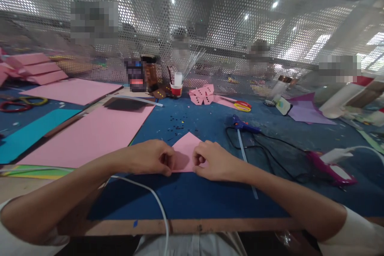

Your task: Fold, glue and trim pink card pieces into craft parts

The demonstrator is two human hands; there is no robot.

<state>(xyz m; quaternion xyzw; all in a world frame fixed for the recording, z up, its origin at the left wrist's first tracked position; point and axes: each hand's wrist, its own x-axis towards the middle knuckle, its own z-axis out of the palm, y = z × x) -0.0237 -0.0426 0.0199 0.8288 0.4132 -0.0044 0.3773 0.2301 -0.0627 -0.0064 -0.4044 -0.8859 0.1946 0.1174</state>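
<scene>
Between my hands a pink sheet of paper [186,153] rests on the blue table top, its upper corner pointing away from me and its near edge straight, like a fold. My left hand [157,157] pinches the left end of that edge, fingers curled. At the right end my right hand [211,161] has thumb and fingers closed on the paper too. Small black dots [177,128] lie scattered just beyond the sheet. Past them stands a pink folded paper shape [201,95] with black dots on it.
A blue glue gun [244,125] with its cord and a glue stick [243,148] lies to the right, near a magenta power strip [331,170]. Scissors [242,106] lie farther back. Large pink sheets [99,136] and a teal sheet [36,132] cover the left. A perforated metal screen [210,20] closes the back.
</scene>
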